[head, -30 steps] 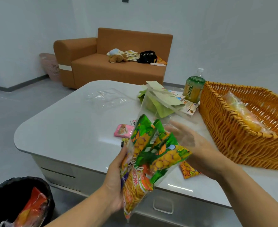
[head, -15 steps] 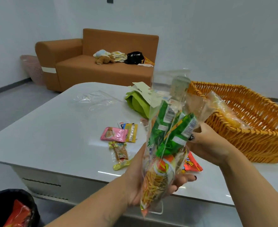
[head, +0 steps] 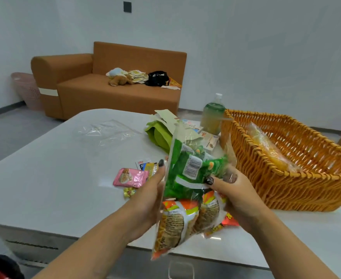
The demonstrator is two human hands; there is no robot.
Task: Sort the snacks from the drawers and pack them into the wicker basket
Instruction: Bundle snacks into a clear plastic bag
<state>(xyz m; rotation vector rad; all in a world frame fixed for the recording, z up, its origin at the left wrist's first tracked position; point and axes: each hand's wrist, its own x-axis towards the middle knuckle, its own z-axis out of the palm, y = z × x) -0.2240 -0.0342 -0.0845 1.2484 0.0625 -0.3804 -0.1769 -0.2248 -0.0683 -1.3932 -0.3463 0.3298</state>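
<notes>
Left hand (head: 145, 200) and right hand (head: 236, 196) both gripped a clear bag of snack packets (head: 187, 190), held upright between them above the near edge of the white table (head: 45, 178). Wicker basket (head: 286, 178) stood just right of the bag, one wrapped snack (head: 266, 146) inside. Pink packet (head: 130, 178) lay just left of the bag.

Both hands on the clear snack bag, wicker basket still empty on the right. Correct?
Not quite. The head view shows the wicker basket already holds a yellow packet. The rest stands: left hand and right hand both hold the clear snack bag.
</notes>
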